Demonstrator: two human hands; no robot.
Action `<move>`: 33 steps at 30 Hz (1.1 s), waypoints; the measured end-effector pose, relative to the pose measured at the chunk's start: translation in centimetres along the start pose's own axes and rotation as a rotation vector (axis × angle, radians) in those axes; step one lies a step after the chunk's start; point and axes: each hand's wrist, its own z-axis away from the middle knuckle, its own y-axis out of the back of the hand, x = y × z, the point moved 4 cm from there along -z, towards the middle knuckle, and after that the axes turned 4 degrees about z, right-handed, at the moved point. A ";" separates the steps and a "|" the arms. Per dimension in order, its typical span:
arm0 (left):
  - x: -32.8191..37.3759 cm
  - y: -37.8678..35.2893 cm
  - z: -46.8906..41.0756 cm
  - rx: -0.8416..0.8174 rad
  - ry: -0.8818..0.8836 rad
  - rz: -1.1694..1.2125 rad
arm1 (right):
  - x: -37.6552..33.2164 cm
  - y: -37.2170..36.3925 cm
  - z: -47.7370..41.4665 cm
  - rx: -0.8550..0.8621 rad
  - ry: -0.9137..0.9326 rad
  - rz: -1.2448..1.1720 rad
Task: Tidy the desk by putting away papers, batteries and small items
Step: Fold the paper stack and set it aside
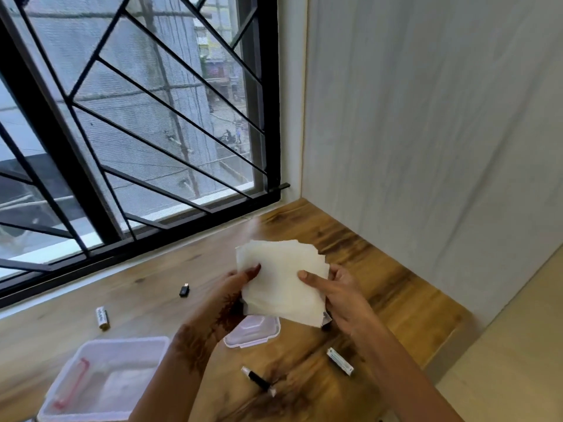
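Plainly, both hands share one load. The left hand pinches the left edge of the papers, thumb on top. The right hand pinches the right edge the same way, fingers curled beneath. The papers are thin, pale, limp sheets, loosely fanned so their far corners stagger, and they are held in the air above the wooden bench. Their likely home, a clear plastic tub, sits near and to the left, below the left forearm, so the left hand is nearer; its long axis seems to run near to far. Under the stack lies a small clear box. Further out are a left battery, a right battery, a slim black stick and a small black plug.
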 end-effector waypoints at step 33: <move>4.5 -6.4 -11.5 -0.032 -0.286 -1.186 | 1.8 3.3 -3.0 0.154 0.771 1.216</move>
